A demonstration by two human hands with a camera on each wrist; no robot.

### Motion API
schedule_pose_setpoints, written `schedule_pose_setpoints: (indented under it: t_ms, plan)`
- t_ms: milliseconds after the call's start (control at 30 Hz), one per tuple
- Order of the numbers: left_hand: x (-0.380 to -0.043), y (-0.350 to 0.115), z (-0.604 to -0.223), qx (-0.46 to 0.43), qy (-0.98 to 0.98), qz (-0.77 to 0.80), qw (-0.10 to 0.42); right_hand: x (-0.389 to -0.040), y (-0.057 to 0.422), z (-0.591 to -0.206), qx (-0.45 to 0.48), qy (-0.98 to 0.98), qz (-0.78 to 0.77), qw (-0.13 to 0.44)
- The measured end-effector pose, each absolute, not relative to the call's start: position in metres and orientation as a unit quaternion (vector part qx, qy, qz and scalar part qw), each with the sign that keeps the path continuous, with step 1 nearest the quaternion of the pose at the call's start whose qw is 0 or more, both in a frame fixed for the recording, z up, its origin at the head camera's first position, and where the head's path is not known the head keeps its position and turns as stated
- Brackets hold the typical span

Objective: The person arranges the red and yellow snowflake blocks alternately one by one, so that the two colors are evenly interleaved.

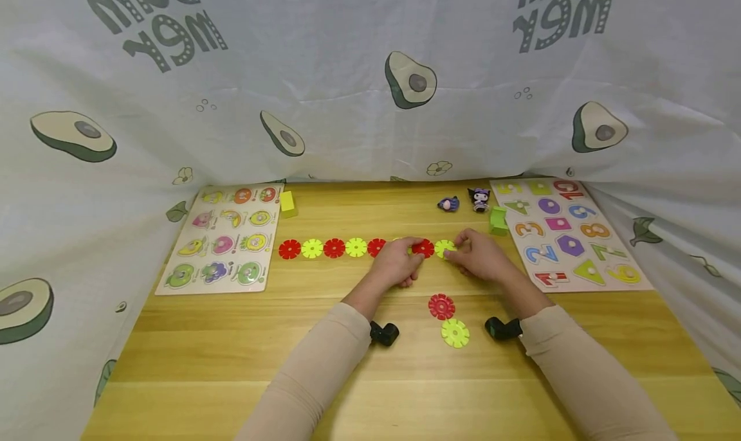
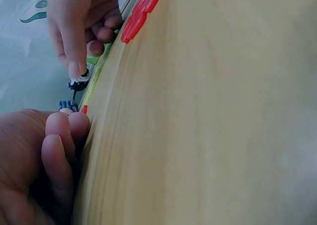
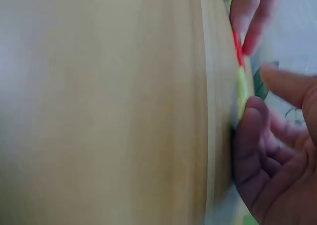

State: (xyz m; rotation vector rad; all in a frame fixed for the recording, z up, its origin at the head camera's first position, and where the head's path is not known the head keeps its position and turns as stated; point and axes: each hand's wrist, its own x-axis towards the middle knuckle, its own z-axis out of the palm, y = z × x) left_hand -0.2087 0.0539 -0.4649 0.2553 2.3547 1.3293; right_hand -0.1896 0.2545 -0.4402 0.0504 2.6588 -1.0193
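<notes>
A row of notched plastic discs, red disc (image 1: 334, 248) alternating with yellow-green disc (image 1: 356, 247), lies flat across the table. My left hand (image 1: 398, 261) holds a red disc (image 1: 424, 247) near the row's right end between thumb and finger; its palm covers part of the row. At the end disc, a yellow-green one (image 1: 443, 248), my right hand (image 1: 482, 256) touches the right edge with its fingers. In the right wrist view the thumb (image 3: 285, 84) is apart from the fingers, above that disc. Nearer me lie a loose red disc (image 1: 442, 306) and a yellow-green disc (image 1: 455, 333).
A fruit puzzle board (image 1: 267, 235) is at the left, a number puzzle board (image 1: 523, 251) at the right. Yellow block (image 1: 287, 204), green block (image 1: 498, 221) and two small figurines (image 1: 479, 199) stand toward the back. A printed curtain (image 1: 347, 132) hangs behind the table.
</notes>
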Motion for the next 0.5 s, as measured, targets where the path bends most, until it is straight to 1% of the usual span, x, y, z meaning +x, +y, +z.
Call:
schedule_pose_setpoints:
  t_ms: [67, 200, 300, 400, 500]
  plan:
    - [-0.209, 0.054, -0.465, 0.095, 0.849, 0.475, 0.21, -0.178, 0.252, -0.439, -0.016, 0.924, -0.351, 0.149]
    - [-0.207, 0.054, -0.464, 0.105, 0.86, 0.452, 0.211, -0.15, 0.244, -0.436, -0.086, 0.922, -0.328, 0.186]
    - [-0.206, 0.058, -0.462, 0.122, 0.862, 0.443, 0.216, -0.133, 0.239, -0.434, -0.122, 0.927, -0.293, 0.202]
    - [-0.207, 0.065, -0.461, 0.149, 0.867, 0.425, 0.215, -0.123, 0.234, -0.431, -0.141, 0.934, -0.264, 0.194]
    - [-0.208, 0.075, -0.462, 0.176, 0.884, 0.383, 0.2, -0.119, 0.23, -0.43, -0.149, 0.938, -0.254, 0.184]
